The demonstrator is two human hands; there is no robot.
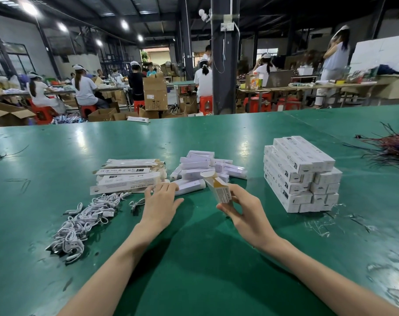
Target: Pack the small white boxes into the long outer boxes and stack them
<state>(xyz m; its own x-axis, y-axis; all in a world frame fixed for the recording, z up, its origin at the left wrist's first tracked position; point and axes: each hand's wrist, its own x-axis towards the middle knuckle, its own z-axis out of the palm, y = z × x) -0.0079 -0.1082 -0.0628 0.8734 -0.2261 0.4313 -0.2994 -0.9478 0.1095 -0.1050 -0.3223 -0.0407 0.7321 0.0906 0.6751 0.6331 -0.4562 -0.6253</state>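
Small white boxes (203,169) between cartons (128,179) and stack (301,176), cables (80,224) near

The green surface (57,144) looks like a smooth, semi-glossy mat that mirrors the ceiling lamps (scuffed and duller at the near right). The small white boxes (200,169) in the middle are smooth paperboard with a faint sheen. The long outer boxes (128,179) at left are printed white card. The opened long outer box (219,189) shows a raw, matt brown inside. The white cables (80,224) at near left look smooth and plastic-sheathed.
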